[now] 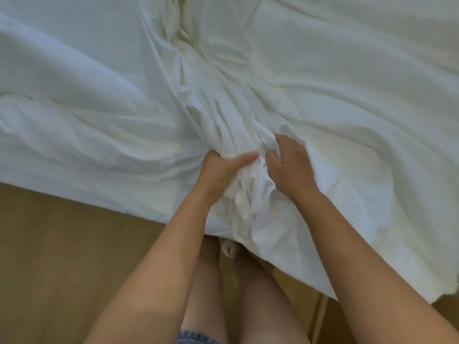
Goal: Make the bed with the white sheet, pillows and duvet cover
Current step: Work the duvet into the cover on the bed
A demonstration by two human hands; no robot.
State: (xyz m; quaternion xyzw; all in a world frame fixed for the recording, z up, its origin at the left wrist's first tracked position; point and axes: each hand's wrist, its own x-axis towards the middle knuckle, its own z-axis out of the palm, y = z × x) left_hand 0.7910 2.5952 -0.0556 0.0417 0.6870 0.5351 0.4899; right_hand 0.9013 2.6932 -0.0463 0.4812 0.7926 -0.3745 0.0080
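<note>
Both hands are gripping one bunched fold of the white sheet [238,135] at frame centre: the left hand [221,172] and right hand [289,166] are sitting close together, fingers curled into cloth spreading across the upper frame above the wooden floor [62,244].

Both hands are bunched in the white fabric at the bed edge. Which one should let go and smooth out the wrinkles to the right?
Probably the right hand. It sits on the right side of the gathered white fabric, next to those wrinkles. The left hand can keep its grip on the bunch.
</note>
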